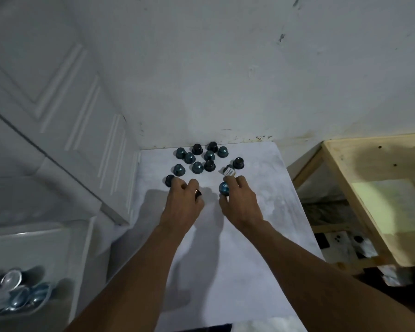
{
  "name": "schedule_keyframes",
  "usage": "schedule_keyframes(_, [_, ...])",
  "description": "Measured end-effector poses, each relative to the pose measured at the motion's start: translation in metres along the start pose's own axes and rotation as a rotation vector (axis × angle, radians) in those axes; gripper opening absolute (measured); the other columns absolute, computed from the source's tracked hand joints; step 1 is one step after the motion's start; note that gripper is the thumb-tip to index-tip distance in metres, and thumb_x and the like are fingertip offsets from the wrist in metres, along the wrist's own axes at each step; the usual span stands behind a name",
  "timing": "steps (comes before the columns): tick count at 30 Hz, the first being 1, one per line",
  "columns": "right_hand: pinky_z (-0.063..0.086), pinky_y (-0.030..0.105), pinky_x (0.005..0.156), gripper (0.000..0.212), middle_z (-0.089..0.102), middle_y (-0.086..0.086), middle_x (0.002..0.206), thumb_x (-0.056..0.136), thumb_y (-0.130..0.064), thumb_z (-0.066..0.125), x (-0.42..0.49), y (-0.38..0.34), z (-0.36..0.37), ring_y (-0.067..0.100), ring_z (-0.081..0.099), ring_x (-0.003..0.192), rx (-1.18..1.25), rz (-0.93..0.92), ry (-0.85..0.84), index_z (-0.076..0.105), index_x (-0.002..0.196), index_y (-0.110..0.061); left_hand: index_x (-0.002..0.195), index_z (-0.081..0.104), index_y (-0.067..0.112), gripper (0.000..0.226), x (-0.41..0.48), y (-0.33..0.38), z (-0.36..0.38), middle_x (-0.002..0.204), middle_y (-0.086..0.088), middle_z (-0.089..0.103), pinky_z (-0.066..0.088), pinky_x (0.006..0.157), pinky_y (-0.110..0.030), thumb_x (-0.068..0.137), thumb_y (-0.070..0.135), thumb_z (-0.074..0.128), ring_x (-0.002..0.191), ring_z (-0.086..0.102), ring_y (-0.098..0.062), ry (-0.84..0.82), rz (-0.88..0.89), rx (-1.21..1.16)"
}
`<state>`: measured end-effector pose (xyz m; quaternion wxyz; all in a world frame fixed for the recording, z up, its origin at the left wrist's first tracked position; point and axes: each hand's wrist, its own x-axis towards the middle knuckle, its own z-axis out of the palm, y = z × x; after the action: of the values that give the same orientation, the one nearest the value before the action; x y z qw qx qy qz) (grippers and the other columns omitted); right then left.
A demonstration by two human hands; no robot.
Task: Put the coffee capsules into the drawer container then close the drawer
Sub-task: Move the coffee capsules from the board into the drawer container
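The white table fills the middle of the frame. The open drawer container sits at lower left, well apart from the cluster of coffee capsules at upper centre. The left hand has its fingers curled round a dark capsule while reaching a second dark capsule near the table's left edge; I'd worry a nudge sends that one over the side. The right hand pinches a blue capsule, and a loose pinch could drop it on the carry.
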<state>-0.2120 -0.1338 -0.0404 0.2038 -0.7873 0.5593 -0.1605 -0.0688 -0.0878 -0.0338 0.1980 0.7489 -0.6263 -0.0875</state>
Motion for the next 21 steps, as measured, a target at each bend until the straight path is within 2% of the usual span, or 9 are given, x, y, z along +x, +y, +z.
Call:
schedule_keyframes(3, [0.052, 0.042, 0.08, 0.038, 0.052, 0.017, 0.116, 0.088, -0.01, 0.058, -0.019, -0.015, -0.006, 0.036, 0.057, 0.094, 0.024, -0.051, 0.035, 0.048, 0.124, -0.007, 0.096, 0.059, 0.008, 0.015, -0.023, 0.003, -0.014, 0.097, -0.013, 0.054, 0.05, 0.068, -0.031, 0.085, 0.018, 0.063, 0.08, 0.055, -0.024, 0.092, -0.043, -0.059])
schedule_keyframes(5, [0.052, 0.042, 0.077, 0.04, 0.052, 0.017, 0.114, 0.084, -0.007, 0.058, -0.03, -0.028, -0.009, 0.036, 0.057, 0.091, 0.046, -0.086, 0.058, 0.048, 0.123, -0.007, 0.092, 0.057, 0.01, 0.014, -0.036, 0.003, -0.027, 0.088, -0.009, 0.058, 0.052, 0.064, -0.031, 0.083, 0.019, 0.064, 0.078, 0.058, -0.023, 0.137, -0.004, -0.065])
schedule_keyframes(7, [0.051, 0.041, 0.076, 0.043, 0.052, 0.017, 0.114, 0.082, -0.006, 0.059, -0.039, -0.042, -0.009, 0.035, 0.056, 0.091, 0.059, -0.12, 0.068, 0.048, 0.124, -0.006, 0.093, 0.056, 0.011, 0.016, -0.048, -0.002, -0.042, 0.087, -0.008, 0.059, 0.049, 0.066, -0.029, 0.083, 0.02, 0.064, 0.077, 0.058, -0.022, 0.158, -0.03, -0.071])
schedule_keyframes(10, [0.049, 0.039, 0.077, 0.046, 0.053, 0.015, 0.116, 0.081, -0.007, 0.06, -0.051, -0.066, -0.009, 0.033, 0.056, 0.095, 0.061, -0.163, 0.086, 0.048, 0.126, -0.006, 0.108, 0.054, 0.013, 0.033, -0.066, -0.014, -0.061, 0.098, -0.008, 0.056, 0.049, 0.073, -0.031, 0.077, 0.016, 0.065, 0.08, 0.058, -0.024, 0.164, -0.121, -0.161])
schedule_keyframes(13, [0.051, 0.04, 0.075, 0.046, 0.052, 0.013, 0.12, 0.082, -0.009, 0.06, -0.065, -0.097, -0.004, 0.033, 0.058, 0.093, 0.052, -0.207, 0.102, 0.048, 0.127, -0.009, 0.128, 0.05, 0.014, 0.055, -0.089, -0.032, -0.083, 0.112, -0.007, 0.049, 0.044, 0.081, -0.024, 0.075, 0.013, 0.066, 0.093, 0.055, -0.02, 0.167, -0.137, -0.202])
schedule_keyframes(18, [0.054, 0.044, 0.076, 0.04, 0.049, 0.014, 0.12, 0.083, -0.004, 0.059, -0.104, -0.157, 0.015, 0.035, 0.059, 0.088, 0.088, -0.294, 0.1, 0.053, 0.123, -0.01, 0.119, 0.058, 0.008, 0.043, -0.144, -0.08, -0.131, 0.112, -0.01, 0.054, 0.049, 0.092, -0.032, 0.077, 0.011, 0.068, 0.1, 0.056, -0.023, 0.225, -0.083, -0.145])
schedule_keyframes(21, [0.054, 0.044, 0.075, 0.037, 0.046, 0.015, 0.117, 0.084, 0.0, 0.057, -0.13, -0.196, 0.031, 0.035, 0.057, 0.084, 0.116, -0.345, 0.048, 0.054, 0.119, -0.008, 0.123, 0.055, 0.012, 0.04, -0.177, -0.116, -0.16, 0.119, -0.008, 0.054, 0.042, 0.089, -0.026, 0.085, 0.014, 0.066, 0.104, 0.057, -0.023, 0.204, -0.127, -0.121])
